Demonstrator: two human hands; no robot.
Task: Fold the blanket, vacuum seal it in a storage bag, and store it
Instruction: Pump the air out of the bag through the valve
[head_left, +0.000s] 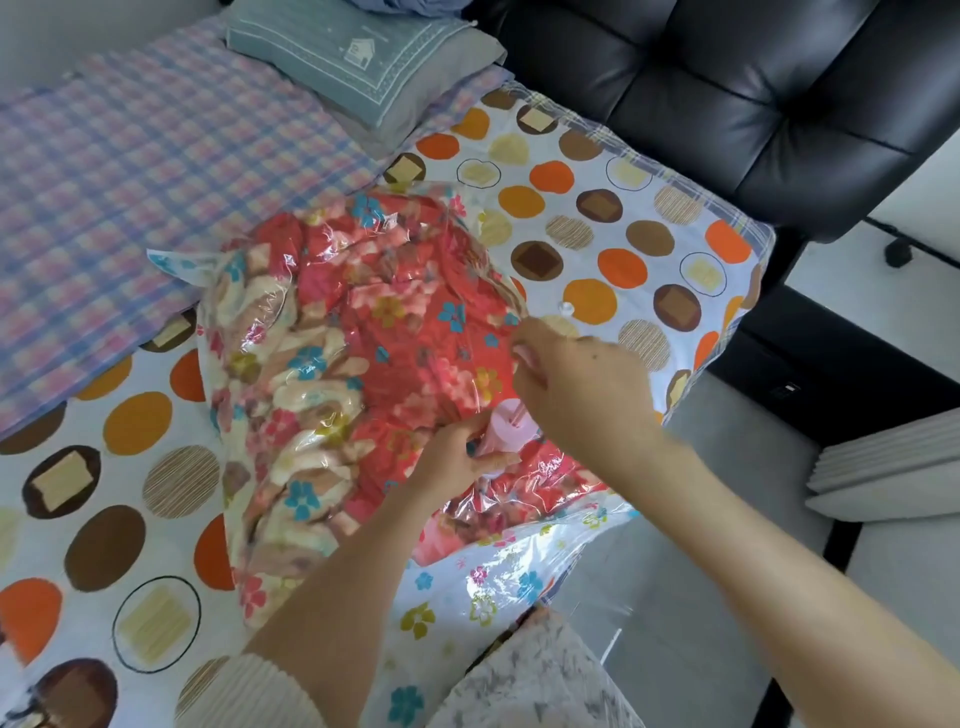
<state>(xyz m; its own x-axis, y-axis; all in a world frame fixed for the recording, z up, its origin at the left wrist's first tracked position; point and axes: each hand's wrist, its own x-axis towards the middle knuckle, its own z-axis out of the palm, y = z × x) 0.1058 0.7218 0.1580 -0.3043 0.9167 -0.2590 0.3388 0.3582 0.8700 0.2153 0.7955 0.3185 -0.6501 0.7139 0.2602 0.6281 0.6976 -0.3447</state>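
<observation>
A red floral blanket (363, 332) lies bundled inside a clear flower-printed storage bag (493, 587) on the bed. A pink round valve (506, 428) sits on the bag's top near its right side. My left hand (457, 457) pinches the bag and the valve's base from the left. My right hand (576, 384) hovers just above and right of the valve, fingers curled around something pink that I cannot make out. The bag's open flap trails toward the bed's near edge.
The bed has a polka-dot sheet (597, 208), a plaid cover (130, 171) at the left and a grey-green pillow (358, 57) at the back. A black leather chair (753, 104) stands right of the bed. Grey folded panels (883, 467) lie on the floor.
</observation>
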